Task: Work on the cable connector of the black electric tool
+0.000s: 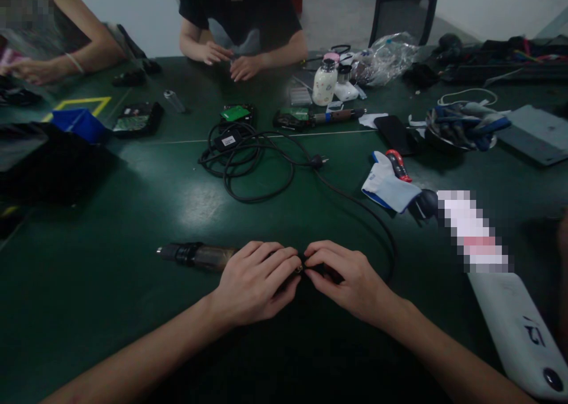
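An electric screwdriver (213,257) lies on the green table, its bit end pointing left. My left hand (260,280) is wrapped over its rear end, and a small metallic connection shows by the fingertips. Close beside it, the fingers of my right hand (348,277) pinch the end of a black cable (381,217); the fingers mostly hide that end. The two hands' fingertips nearly meet, and I cannot tell whether the cable end touches the screwdriver. From my right hand the cable curves up to a coiled bundle with a black adapter (228,139) and a plug (317,161).
A blue-white glove (386,185) with a red-black handle (398,165) lies at right, above a white device (517,327). Behind are a second screwdriver (339,116), hard drives (136,119), a phone (394,133), a bottle (325,84) and a bowl of gloves (461,129). Two people sit opposite.
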Available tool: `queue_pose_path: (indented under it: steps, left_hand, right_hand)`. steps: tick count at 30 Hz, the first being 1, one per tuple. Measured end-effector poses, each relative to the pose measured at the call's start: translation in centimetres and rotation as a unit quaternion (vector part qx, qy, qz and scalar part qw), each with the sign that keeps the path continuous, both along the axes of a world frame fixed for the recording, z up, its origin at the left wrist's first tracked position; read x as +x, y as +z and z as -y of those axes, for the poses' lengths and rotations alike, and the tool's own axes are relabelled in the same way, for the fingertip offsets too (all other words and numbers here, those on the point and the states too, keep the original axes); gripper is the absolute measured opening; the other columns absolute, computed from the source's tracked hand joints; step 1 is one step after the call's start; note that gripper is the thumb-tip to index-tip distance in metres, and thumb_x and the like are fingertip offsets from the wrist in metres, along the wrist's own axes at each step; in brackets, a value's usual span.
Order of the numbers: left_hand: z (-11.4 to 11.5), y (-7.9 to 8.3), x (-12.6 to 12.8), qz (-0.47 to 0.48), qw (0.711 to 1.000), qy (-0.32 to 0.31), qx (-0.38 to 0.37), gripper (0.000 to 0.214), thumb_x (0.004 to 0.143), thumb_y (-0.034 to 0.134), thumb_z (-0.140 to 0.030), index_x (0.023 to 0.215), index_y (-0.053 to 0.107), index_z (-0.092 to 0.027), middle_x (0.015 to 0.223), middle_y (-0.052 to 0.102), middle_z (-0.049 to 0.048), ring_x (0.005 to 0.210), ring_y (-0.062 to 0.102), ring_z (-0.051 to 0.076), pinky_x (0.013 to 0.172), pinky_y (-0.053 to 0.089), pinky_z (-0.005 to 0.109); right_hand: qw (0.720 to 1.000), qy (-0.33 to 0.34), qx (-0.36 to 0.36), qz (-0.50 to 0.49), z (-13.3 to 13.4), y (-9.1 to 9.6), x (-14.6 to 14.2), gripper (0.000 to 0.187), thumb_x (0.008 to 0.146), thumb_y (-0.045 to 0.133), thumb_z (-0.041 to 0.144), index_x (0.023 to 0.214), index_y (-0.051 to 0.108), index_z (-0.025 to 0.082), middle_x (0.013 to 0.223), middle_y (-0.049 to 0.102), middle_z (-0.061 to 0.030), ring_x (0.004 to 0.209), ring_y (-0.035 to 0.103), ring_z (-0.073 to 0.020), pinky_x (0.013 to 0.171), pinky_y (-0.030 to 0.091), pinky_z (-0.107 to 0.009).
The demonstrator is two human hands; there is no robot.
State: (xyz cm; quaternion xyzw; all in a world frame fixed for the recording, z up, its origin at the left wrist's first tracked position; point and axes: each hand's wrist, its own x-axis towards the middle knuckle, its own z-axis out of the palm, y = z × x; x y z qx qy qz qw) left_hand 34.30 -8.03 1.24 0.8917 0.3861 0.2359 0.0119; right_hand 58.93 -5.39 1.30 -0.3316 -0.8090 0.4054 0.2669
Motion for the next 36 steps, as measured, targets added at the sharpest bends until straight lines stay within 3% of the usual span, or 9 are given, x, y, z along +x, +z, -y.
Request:
queue_pose_path:
  steps: [10, 17, 25, 36]
  left_hand:
    - [0.1, -0.1, 0.3, -0.004, 1.000, 0.021, -0.002, 0.015, 0.099, 0.067, -0.029, 0.113, 0.068, -0.022, 0.117, 0.077, -0.0015, 0.103, 0.070, 0.020, 0.087, 0.047, 0.038]
    - [0.0, 0.2, 0.2, 0.010, 1.000, -0.005, -0.007, 0.025, 0.098, 0.067, -0.024, 0.122, 0.067, -0.022, 0.120, 0.076, -0.0006, 0.105, 0.069, 0.021, 0.085, 0.047, 0.039]
    - [-0.2, 0.0, 0.0, 0.010, 1.000, 0.002, -0.022, 0.015, 0.100, 0.067, -0.025, 0.114, 0.067, -0.022, 0.109, 0.077, -0.0013, 0.103, 0.069, 0.018, 0.084, 0.046, 0.038]
    - [-1.3, 0.0, -2.1, -0.014, 1.000, 0.018, -0.001, 0.017, 0.098, 0.066, -0.026, 0.114, 0.067, -0.021, 0.109, 0.076, 0.0024, 0.100, 0.069, 0.022, 0.083, 0.047, 0.039]
  right_hand:
    - [1.000, 0.002, 0.008, -0.004, 0.0, 0.0, -0.1, 0.011, 0.100, 0.066, 0.013, 0.108, 0.065, 0.020, 0.119, 0.066, -0.0047, 0.088, 0.066, -0.0133, 0.069, 0.051, -0.025]
    - [1.000, 0.004, 0.003, -0.007, -0.1, 0.1, 0.0, 0.010, 0.100, 0.065, 0.014, 0.108, 0.065, 0.020, 0.119, 0.067, -0.0049, 0.090, 0.067, -0.0140, 0.071, 0.052, -0.025]
    - [1.000, -0.004, -0.016, -0.004, -0.1, 0.1, -0.5, 0.010, 0.098, 0.064, 0.012, 0.103, 0.065, 0.021, 0.116, 0.067, -0.0041, 0.073, 0.062, -0.0105, 0.064, 0.050, -0.025]
    - [1.000, 0.029, 0.001, 0.000, -2.4, 0.4, -2.9, 0.007, 0.096, 0.064, 0.013, 0.100, 0.061, 0.019, 0.101, 0.066, -0.0051, 0.077, 0.062, -0.0145, 0.064, 0.051, -0.026]
